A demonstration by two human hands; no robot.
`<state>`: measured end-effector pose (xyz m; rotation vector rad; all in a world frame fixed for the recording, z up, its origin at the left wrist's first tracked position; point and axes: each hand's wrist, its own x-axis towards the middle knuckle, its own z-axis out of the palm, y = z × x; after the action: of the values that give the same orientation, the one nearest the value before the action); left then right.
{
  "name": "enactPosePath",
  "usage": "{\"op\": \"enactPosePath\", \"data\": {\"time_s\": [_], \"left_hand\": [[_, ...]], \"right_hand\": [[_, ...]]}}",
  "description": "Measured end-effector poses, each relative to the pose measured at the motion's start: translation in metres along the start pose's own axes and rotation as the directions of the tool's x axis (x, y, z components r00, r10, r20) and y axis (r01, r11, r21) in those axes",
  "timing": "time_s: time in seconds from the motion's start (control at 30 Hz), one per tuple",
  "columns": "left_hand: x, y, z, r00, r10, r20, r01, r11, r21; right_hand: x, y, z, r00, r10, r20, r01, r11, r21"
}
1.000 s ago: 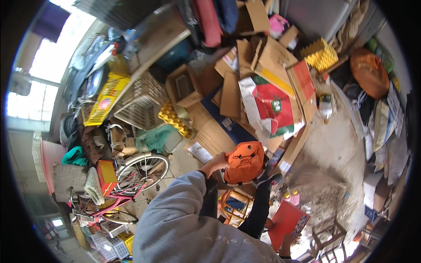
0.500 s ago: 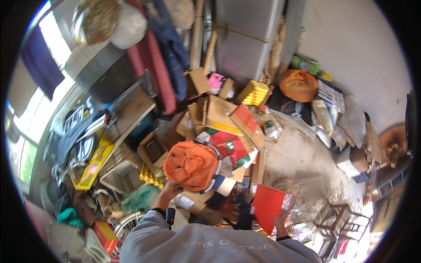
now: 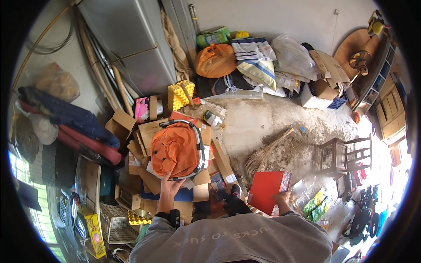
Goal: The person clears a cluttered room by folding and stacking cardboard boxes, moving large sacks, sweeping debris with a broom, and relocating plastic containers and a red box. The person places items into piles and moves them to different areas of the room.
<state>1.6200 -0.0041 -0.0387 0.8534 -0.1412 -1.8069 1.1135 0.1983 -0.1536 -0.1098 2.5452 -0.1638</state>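
Note:
My left hand (image 3: pixel 169 185) grips the near edge of an orange cloth basket (image 3: pixel 175 151) with a grey and black rim frame. The basket is held up above a heap of cardboard, its crumpled fabric facing me. In my right hand (image 3: pixel 281 201) is a flat red box (image 3: pixel 265 189) with a patterned side edge, gripped by that edge. The hand's fingers are partly hidden by the box. Under and around the basket lie opened cardboard boxes (image 3: pixel 123 125) and loose flaps. A straw broom (image 3: pixel 267 151) lies on the floor beyond the red box.
A wooden chair (image 3: pixel 340 155) stands at the right. Along the far wall are an orange bag (image 3: pixel 215 60), a clear plastic sack (image 3: pixel 294 56) and cardboard. A grey fridge (image 3: pixel 136 48) is at the far left, with yellow egg trays (image 3: pixel 180 95) near it. A plastic crate (image 3: pixel 120 223) sits at lower left.
My view has swung to the right, bringing the broom and chair further into sight. Both hands keep their hold on the basket and the red box.

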Motion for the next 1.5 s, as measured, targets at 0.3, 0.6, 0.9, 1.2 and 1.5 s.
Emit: {"op": "enactPosePath", "data": {"time_s": [0.3, 0.6, 0.9, 1.2, 1.5], "left_hand": [[0.121, -0.022, 0.084, 0.991, -0.137, 0.009, 0.137, 0.99, 0.023], [0.263, -0.002, 0.168, 0.982, -0.104, 0.158, 0.08, 0.986, 0.146], [0.474, 0.019, 0.304, 0.927, -0.359, 0.107, 0.291, 0.87, 0.398], [0.571, 0.007, 0.414, 0.667, -0.64, 0.382, 0.62, 0.761, 0.193], [0.64, -0.019, 0.487, 0.756, -0.431, 0.492, 0.464, 0.884, 0.06]], "right_hand": [[0.061, 0.022, -0.06, 0.983, 0.154, -0.103, -0.155, 0.988, -0.004], [0.039, -0.072, -0.092, 0.95, 0.307, -0.053, -0.305, 0.951, 0.054], [0.063, -0.152, -0.035, 0.804, 0.582, -0.12, -0.52, 0.787, 0.332], [0.108, -0.207, -0.043, 0.939, 0.336, 0.071, -0.344, 0.918, 0.196], [0.241, -0.377, -0.113, 0.978, 0.156, 0.139, -0.189, 0.943, 0.273]]}}
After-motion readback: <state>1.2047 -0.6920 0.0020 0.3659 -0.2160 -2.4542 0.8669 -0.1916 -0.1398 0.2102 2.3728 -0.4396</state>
